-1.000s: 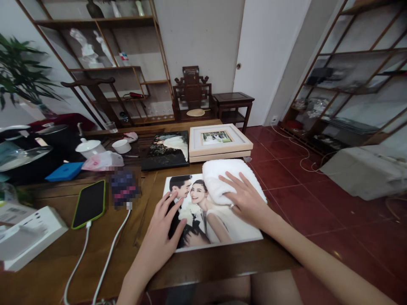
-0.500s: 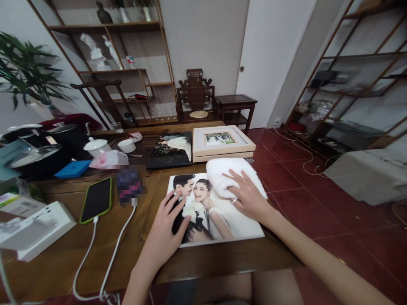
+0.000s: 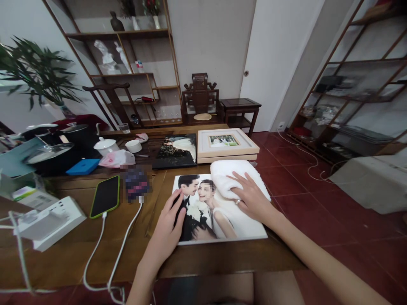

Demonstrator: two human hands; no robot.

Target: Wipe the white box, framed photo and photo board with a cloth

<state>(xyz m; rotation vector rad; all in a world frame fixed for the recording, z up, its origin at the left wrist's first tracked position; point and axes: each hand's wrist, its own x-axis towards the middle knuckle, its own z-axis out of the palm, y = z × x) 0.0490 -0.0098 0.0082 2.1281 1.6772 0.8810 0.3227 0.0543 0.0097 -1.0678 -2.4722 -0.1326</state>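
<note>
Two tall shelf units stand at the back, one on the left (image 3: 135,76) and one on the right (image 3: 356,91), with one pale door (image 3: 278,67) between them; below them, one wooden table (image 3: 241,260) fills the middle and left; two dark chairs are beyond it, one seen by its backrest (image 3: 110,97), the other (image 3: 203,99) standing beside one small side table (image 3: 243,111); three pictures lie on the tabletop: one large photo print (image 3: 203,226) of two people at the near edge, and just behind it one pale framed picture (image 3: 203,150) and one dark picture (image 3: 176,152), side by side; two black lidded pots (image 3: 51,160) are at the far left; one white cloth (image 3: 227,169) covers the print's upper right corner, partly bunched; the right hand (image 3: 252,197) lies on this cloth, palm down, fingers spread, one ring (image 3: 237,202) on it; the left hand (image 3: 168,226) rests at the print's left edge, its fingers stretched out close together and the thumb apart, pinching nothing; farther left are one white box (image 3: 60,218), one phone (image 3: 105,197) in a green case with a white cable plugged in, one blue box (image 3: 83,167) and one small white cup (image 3: 133,146).
</note>
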